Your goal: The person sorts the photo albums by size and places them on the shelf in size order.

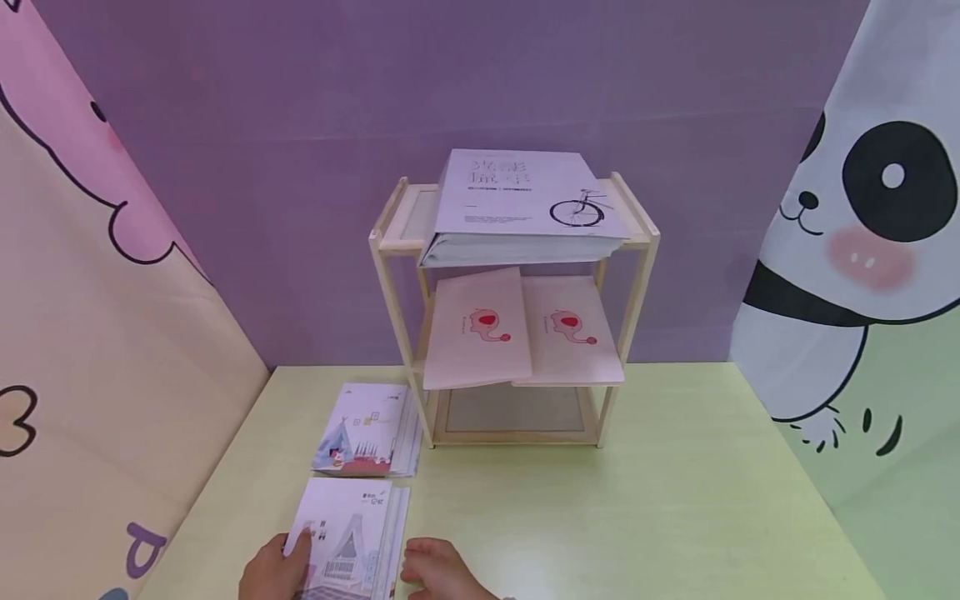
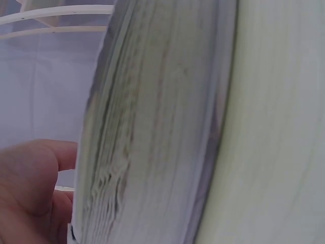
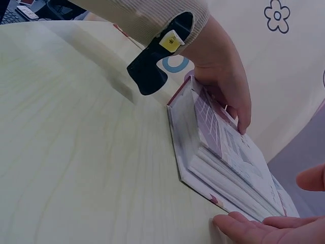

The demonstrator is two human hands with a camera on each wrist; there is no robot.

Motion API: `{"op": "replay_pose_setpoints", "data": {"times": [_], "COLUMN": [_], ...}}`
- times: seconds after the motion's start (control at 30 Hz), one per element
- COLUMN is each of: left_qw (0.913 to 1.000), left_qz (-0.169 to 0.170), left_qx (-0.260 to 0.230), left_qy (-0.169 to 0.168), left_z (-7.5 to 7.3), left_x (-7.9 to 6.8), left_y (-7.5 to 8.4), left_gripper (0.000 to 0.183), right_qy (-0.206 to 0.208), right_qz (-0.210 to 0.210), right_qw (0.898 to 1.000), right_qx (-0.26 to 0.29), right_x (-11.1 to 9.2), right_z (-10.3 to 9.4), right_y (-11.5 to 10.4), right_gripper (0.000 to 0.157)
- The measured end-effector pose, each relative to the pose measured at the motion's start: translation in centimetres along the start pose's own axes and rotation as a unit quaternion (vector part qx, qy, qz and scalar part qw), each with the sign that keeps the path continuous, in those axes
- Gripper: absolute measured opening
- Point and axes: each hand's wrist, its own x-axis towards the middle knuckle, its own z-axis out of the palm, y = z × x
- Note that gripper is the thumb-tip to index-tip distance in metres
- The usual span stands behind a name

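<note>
My left hand (image 1: 276, 567) grips the left edge of a white hardcover book (image 1: 351, 521) with a tent picture, its thumb on the cover. That book lies on another at the front left of the table; their page edges (image 2: 147, 127) fill much of the left wrist view. Beside the stack's right edge is my right hand (image 1: 444, 573), holding nothing. Its fingers (image 3: 249, 231) reach close to the lower book in the right wrist view; whether they touch it I cannot tell. Just behind lies a second stack of books (image 1: 360, 429), with a blue tent on its cover.
A small wooden rack (image 1: 641, 292) stands at the back middle. On its top tier lies a thick white book (image 1: 525, 196) with a bicycle picture. The middle tier holds two pink elephant booklets (image 1: 480, 333) (image 1: 573, 333). A purple curtain (image 1: 300, 167) hangs behind.
</note>
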Motion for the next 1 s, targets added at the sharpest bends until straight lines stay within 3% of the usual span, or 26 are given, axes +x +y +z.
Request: {"op": "replay_pose_setpoints", "data": {"times": [0.2, 0.5, 0.9, 1.0], "left_qw": [0.9998, 0.9999, 0.9998, 0.9998], "left_qz": [0.015, -0.002, -0.008, -0.006], "left_qx": [0.006, -0.011, -0.003, -0.003], "left_qy": [0.011, -0.001, 0.015, 0.018], "left_z": [-0.03, 0.22, 0.55, 0.47], "left_x": [0.06, -0.21, -0.19, -0.27], "left_y": [-0.17, -0.3, 0.05, 0.15], "left_gripper": [0.063, 0.069, 0.065, 0.064], "right_qy": [-0.003, 0.018, 0.038, 0.05], "right_qz": [0.007, 0.025, 0.025, 0.019], "right_qw": [1.0, 0.999, 0.997, 0.998], "right_qx": [0.009, 0.042, 0.063, 0.043], "right_x": [-0.09, 0.25, 0.37, 0.43], "right_z": [0.62, 0.78, 0.78, 1.04], "right_y": [-0.15, 0.24, 0.59, 0.66], "right_gripper": [0.034, 0.025, 0.025, 0.027]}}
